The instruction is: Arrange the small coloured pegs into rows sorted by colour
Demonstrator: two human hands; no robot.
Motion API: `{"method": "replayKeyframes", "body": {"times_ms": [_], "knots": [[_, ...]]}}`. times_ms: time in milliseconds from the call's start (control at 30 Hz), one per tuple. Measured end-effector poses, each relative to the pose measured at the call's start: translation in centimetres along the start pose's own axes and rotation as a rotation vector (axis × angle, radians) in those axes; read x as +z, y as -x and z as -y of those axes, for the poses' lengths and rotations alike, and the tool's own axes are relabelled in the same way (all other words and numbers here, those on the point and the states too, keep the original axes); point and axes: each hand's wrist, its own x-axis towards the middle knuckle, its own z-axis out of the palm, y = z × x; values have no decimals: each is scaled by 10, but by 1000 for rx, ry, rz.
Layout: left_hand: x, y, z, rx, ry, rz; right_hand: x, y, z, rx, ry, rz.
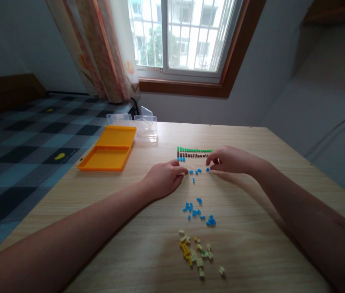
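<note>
My left hand [166,177] rests low over the table, its thumb and fingers drawn together beside a loose blue toy brick [191,172]. Anything between those fingertips is hidden. Just past its knuckles lies a short row of blue bricks [181,159]. To the right, my right hand [225,159] hovers with curved fingers and thumb apart, close to a small blue brick [207,169]. Its fingers partly cover the right ends of a green brick row [193,150] and a dark brown brick row [192,155]. A thin blue piece [193,180] lies between the hands.
Nearer me are a scattered blue brick pile [194,211] and a pile of yellow and cream bricks [193,254]. An orange box [105,158] lies unfolded at the left, before clear plastic containers [146,132]. A checked bed [38,134] adjoins the wooden table [251,228].
</note>
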Motion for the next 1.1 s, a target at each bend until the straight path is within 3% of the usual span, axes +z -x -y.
{"method": "replayKeyframes", "body": {"times_ms": [200, 367, 533, 833, 1100], "knots": [[-1, 1, -1, 27, -29, -8, 4, -2, 0, 55, 0, 39], [-3, 1, -2, 68, -58, 29, 12, -7, 4, 43, -13, -27], [-4, 1, -3, 10, -11, -3, 15, -8, 0, 3, -22, -98], [-2, 0, -1, -36, -19, -19, 21, -10, -3, -48, -87, -89], [-3, 0, -4, -40, -26, -19, 42, -25, 10, -75, -51, -323]]}}
